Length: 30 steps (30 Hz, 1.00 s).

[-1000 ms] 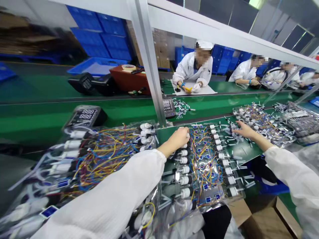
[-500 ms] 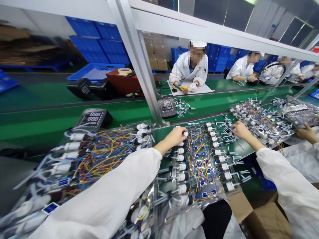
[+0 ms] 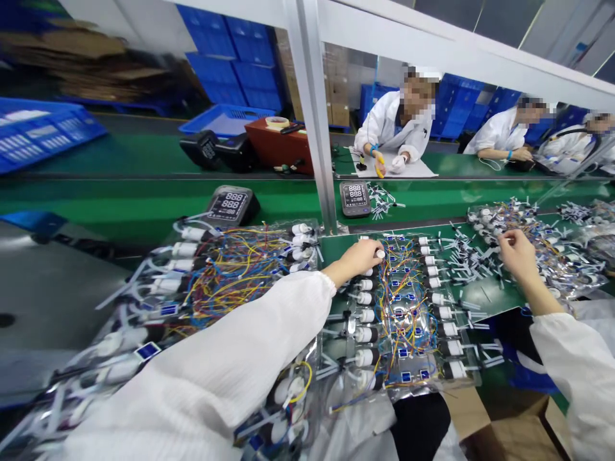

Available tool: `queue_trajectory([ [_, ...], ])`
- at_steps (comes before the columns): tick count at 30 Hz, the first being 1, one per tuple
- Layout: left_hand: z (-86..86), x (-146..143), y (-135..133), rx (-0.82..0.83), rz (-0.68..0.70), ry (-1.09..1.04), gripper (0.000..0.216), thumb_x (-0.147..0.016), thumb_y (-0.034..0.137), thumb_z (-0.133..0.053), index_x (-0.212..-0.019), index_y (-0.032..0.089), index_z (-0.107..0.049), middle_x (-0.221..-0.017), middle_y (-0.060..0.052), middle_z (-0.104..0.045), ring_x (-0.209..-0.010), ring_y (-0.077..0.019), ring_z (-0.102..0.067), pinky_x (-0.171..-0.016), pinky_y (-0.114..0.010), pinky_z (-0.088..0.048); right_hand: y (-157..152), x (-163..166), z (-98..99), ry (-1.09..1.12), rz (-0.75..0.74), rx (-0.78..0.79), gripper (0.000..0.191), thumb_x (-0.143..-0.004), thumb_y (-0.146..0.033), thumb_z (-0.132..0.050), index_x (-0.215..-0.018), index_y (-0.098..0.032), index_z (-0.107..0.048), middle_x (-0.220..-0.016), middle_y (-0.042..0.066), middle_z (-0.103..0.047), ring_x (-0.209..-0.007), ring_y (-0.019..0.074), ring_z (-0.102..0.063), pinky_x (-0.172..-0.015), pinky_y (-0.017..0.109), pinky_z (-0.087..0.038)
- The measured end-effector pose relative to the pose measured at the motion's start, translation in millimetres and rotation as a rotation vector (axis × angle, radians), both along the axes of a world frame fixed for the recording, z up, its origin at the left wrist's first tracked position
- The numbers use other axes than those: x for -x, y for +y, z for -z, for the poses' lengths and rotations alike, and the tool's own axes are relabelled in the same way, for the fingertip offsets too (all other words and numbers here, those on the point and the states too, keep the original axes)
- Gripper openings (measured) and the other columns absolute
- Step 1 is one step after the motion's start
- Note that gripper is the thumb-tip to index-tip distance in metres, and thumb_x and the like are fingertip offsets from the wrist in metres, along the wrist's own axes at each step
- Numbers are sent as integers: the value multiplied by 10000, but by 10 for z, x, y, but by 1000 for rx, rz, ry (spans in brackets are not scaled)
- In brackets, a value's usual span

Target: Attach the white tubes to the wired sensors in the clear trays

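My left hand (image 3: 358, 257) reaches over a clear tray (image 3: 473, 379) that holds rows of small pumps and coloured wires. Its fingers are closed round the white-capped pump (image 3: 379, 254) at the far end of the tray's left row. My right hand (image 3: 517, 254) hovers a little above loose white tube connectors (image 3: 464, 259), beside a second heap of wired pumps (image 3: 538, 232) on the right. Its fingers are curled in a pinch, and what they hold is too small to make out.
Another tray of pumps and tangled wires (image 3: 230, 272) lies under my left forearm. A metal post (image 3: 314, 128) rises behind it, with two display units (image 3: 233, 205) (image 3: 355, 196) on the green belt (image 3: 120, 205). Co-workers (image 3: 398, 131) sit across the belt. A cardboard box (image 3: 504, 435) stands lower right.
My right hand has lifted off the loose connectors and moved right, its fingers curling shut. My left hand stays on the pump. The view has swung left.
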State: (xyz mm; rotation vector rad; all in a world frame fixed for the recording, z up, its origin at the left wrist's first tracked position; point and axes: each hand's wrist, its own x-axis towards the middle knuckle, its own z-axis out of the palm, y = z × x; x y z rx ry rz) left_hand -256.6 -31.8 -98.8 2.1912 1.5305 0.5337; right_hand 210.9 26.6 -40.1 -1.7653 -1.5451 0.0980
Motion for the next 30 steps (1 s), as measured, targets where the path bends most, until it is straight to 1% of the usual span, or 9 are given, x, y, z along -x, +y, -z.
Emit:
queue_trajectory([
  [4,8,1,5,-2,-1,0,242,-866,192,-742,-1104,191,-782,-1064,-89,-793,-955,-250,-739,-896,-320,-538,-8,191,-89,197,-78,17,171,-882,-387,-618,-932,-239,-549,-911,74,-714,-728,173,-558,-723,326,-436],
  [8,8,1,-3,-19,4,3,234,-869,218,-765,-1102,206,-780,-1081,-89,-790,-1002,-262,-736,-922,-330,-539,-80,531,-143,434,-239,106,302,-902,-547,-601,-970,-282,-474,-812,14,-724,-576,149,-586,-563,280,-463],
  [13,18,-18,6,-24,6,3,268,-880,250,-775,-1140,187,-776,-1120,-104,-786,-1042,-261,-733,-946,-323,-541,-340,1151,-266,864,-596,292,332,-775,-471,-857,-902,-242,-653,-977,41,-766,-788,154,-717,-776,308,-604],
  [15,19,-23,18,-16,2,1,286,-873,249,-784,-1147,169,-776,-1112,-109,-790,-1026,-262,-738,-934,-322,-545,-435,1399,-298,861,-669,324,290,-761,-420,-887,-899,-224,-724,-1019,46,-766,-822,155,-714,-802,310,-604],
  [17,18,-23,29,-8,3,-2,287,-861,248,-798,-1135,162,-782,-1090,-106,-797,-1009,-260,-741,-920,-318,-549,-497,1623,-302,813,-716,360,287,-772,-410,-883,-945,-222,-754,-892,27,-749,-719,140,-670,-687,295,-575],
  [20,17,-20,38,-5,8,-8,265,-860,247,-799,-1112,165,-792,-1076,-101,-800,-996,-252,-743,-910,-311,-549,-530,1908,-258,784,-767,395,408,-790,-406,-866,-1149,-277,-719,-691,-38,-662,-572,119,-572,-505,252,-431],
  [23,20,-21,40,-15,12,-12,242,-866,233,-783,-1098,165,-793,-1063,-100,-800,-977,-241,-743,-900,-302,-547,-520,2126,-167,829,-798,403,304,-794,-372,-843,-1056,-274,-722,-693,-28,-661,-558,117,-546,-474,245,-371],
  [26,27,-23,42,-29,23,-16,206,-871,215,-768,-1068,162,-794,-1035,-99,-798,-966,-237,-741,-896,-296,-543,-506,2276,-66,980,-821,486,130,-801,-283,-769,-916,-225,-749,-760,17,-685,-569,117,-527,-527,294,-467],
  [30,35,-23,43,-36,28,-28,223,-858,232,-789,-1071,166,-793,-1032,-99,-797,-964,-238,-740,-894,-293,-542,-544,2407,27,1175,-817,552,345,-748,-185,-751,-1088,-241,-770,-1001,50,-742,-804,170,-672,-832,372,-613],
])
